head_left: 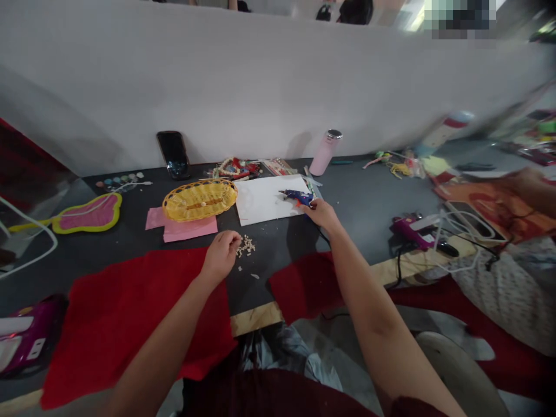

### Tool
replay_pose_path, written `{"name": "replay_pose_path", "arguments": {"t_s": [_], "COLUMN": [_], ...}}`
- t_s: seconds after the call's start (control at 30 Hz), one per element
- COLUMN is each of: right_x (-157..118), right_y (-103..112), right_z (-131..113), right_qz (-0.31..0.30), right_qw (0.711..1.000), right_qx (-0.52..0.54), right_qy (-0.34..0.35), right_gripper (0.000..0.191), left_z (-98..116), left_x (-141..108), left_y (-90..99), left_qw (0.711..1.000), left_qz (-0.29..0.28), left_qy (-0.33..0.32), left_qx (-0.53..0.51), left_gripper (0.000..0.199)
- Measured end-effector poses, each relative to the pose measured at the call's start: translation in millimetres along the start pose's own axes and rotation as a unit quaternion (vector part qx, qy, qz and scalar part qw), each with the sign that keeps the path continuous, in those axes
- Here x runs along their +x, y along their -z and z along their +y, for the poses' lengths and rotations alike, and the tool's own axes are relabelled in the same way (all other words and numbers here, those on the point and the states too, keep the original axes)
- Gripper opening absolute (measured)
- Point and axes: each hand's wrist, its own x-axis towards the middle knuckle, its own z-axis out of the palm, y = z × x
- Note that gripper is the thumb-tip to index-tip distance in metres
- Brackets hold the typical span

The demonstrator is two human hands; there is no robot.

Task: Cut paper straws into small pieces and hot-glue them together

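My right hand (322, 215) is closed on the handle end of a blue hot glue gun (299, 197), which is over a white sheet (263, 200) with its nozzle toward the left. My left hand (221, 250) is closed in a pinch beside a small pile of pale bits (246, 246) on the dark table. Whatever its fingertips hold, if anything, is too small to make out. Just beyond the left hand, a yellow woven basket (200, 200) rests partly over pink pieces (191, 229). A red cloth (143, 313) lies under my left forearm.
At the back stand a phone (172, 154) and a pink bottle (326, 152). A second red cloth (307, 284) lies at the table's front edge. Purple power strips (412, 230) with cables sit on both sides. Another person's hand (534, 188) is at far right.
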Motion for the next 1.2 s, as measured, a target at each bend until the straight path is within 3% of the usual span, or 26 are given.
{"name": "replay_pose_path", "arguments": {"t_s": [0.1, 0.3, 0.47, 0.57, 0.7, 0.87, 0.9, 1.0, 1.07, 1.2], "right_x": [7, 7, -4, -18, -35, -40, -40, -41, -43, -40], "right_y": [0, 6, 12, 17, 18, 11, 11, 12, 12, 10], "right_z": [0, -3, -12, -19, -28, -26, -24, -19, -19, -24], "right_qz": [-0.024, -0.053, 0.004, 0.019, -0.057, 0.096, 0.08, -0.046, -0.088, -0.112], "right_qw": [0.996, 0.978, 0.959, 0.926, 0.865, 0.861, 0.854, 0.827, 0.818, 0.855], "right_qx": [0.057, 0.18, 0.273, 0.372, 0.494, 0.499, 0.514, 0.554, 0.56, 0.498], "right_qy": [-0.059, -0.091, -0.072, -0.062, -0.069, -0.022, -0.031, -0.088, -0.101, -0.092], "right_gripper": [0.021, 0.02, 0.03, 0.036, 0.039, 0.039, 0.038, 0.032, 0.03, 0.03], "left_z": [-11, -14, -11, -12, -11, -12, -14, -17, -18, -19], "left_x": [-3, -4, -3, -3, -4, -4, -4, -5, -6, -7], "left_y": [-3.4, -3.2, 2.4, 2.8, 2.0, 1.6, 1.2, -0.9, -2.2, -3.1], "left_qw": [1.0, 1.0, 0.998, 0.998, 0.998, 0.996, 0.996, 0.995, 0.995, 0.991], "left_qz": [0.001, 0.019, 0.037, 0.041, 0.044, 0.057, 0.058, 0.059, 0.061, 0.07], "left_qy": [-0.018, -0.015, -0.016, -0.017, -0.018, -0.024, -0.024, -0.024, -0.017, 0.012], "left_qx": [-0.006, -0.019, -0.043, -0.042, -0.043, -0.062, -0.066, -0.076, -0.082, -0.11], "left_gripper": [0.016, 0.016, 0.02, 0.021, 0.021, 0.021, 0.021, 0.02, 0.019, 0.019]}}
